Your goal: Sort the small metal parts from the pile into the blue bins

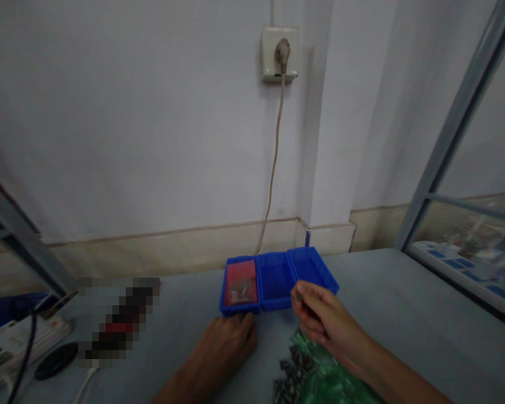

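Observation:
My right hand (320,317) is closed, with a small dark grey piece (298,296) partly showing between thumb and forefinger. It hovers by the front of the right blue bin (329,279). My left hand (231,339) rests on the table with its fingers curled, close to the front of the left blue bin (235,310); whatever may be inside those fingers is hidden. That bin holds a red sheet (240,269) and a clear bag of small parts (242,290). Below my right hand lie a green plastic bag (332,379) and a pile of dark grey metal pieces (292,373).
A middle blue bin (275,280) joins the other two. On the left are a black round object (56,361), a white cable (86,384) and a blurred-out item (122,320). A cord (273,168) hangs behind the bins from a wall socket (280,53). Metal posts (454,129) flank the table.

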### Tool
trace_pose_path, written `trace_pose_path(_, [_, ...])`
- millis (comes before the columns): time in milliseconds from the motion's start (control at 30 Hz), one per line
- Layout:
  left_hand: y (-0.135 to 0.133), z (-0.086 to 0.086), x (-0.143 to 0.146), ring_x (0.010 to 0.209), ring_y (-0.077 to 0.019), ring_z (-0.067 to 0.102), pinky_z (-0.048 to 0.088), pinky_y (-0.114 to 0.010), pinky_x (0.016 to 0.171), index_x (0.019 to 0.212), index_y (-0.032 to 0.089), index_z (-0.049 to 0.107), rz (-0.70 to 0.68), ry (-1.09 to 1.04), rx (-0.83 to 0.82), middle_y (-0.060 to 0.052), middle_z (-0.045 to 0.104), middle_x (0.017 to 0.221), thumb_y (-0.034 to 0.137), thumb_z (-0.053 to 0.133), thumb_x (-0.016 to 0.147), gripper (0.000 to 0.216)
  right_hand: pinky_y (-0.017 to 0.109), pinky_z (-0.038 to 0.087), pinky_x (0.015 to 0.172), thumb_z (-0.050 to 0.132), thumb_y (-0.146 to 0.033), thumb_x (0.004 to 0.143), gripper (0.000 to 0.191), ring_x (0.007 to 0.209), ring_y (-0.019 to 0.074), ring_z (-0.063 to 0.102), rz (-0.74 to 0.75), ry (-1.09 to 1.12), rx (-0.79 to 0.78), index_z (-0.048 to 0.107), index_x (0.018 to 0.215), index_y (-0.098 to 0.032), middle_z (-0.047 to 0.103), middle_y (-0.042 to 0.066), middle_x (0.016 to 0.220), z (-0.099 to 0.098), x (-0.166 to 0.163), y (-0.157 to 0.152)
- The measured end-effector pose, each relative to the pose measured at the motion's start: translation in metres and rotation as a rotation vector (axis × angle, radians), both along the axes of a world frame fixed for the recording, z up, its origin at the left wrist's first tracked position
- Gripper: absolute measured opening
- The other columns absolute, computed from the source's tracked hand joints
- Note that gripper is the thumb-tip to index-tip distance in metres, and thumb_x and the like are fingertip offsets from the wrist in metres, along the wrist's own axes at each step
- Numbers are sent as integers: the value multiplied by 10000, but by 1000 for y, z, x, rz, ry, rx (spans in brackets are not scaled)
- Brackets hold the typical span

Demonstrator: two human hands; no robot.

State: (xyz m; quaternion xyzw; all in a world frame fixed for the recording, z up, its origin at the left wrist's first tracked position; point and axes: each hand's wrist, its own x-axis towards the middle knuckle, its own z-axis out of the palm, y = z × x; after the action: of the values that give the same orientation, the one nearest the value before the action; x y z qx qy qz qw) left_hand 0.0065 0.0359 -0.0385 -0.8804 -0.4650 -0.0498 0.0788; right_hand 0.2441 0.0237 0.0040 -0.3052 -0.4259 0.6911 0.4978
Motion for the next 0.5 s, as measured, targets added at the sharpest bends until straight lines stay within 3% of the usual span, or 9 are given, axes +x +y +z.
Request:
trace_pose_path(200, [0,1,1,685,-194,713,548,-260,600,910,201,644,-34,-17,49,-35,722,824,183,493,984,169,177,147,356,625,-480,973,446,424,46,118,61,172,-84,488,677,-176,271,-101,520,-2,3,4])
trace_pose_path(500, [0,1,1,716,-179,709,544,-241,634,927,200,634,-33,-44,2,-44,725,851,199,481,990,166,167,116,344,729,-462,903,473,425,40,80,87,294,-155,441,646,-188,243,-113,517,0,4,8])
